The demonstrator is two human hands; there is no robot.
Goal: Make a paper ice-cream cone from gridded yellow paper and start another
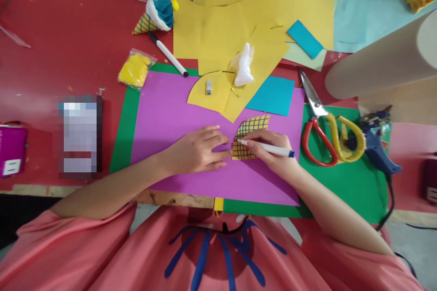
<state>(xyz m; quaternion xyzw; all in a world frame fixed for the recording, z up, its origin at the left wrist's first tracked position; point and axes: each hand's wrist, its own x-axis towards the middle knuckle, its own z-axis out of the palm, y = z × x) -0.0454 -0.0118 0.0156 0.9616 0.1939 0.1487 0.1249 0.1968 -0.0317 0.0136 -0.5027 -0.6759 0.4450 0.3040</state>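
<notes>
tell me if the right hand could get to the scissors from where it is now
Probably yes. The right hand, holding a marker, sits just beside the scissors on the green sheet, with nothing between them; it would likely need to drop the marker first.

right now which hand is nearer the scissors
Right. The right hand, holding a marker, lies just left of the scissors; the left hand rests farther left on the purple sheet.

Coral-pink short-sleeved shirt, dark blue line print on chest; bare forearms.
</notes>
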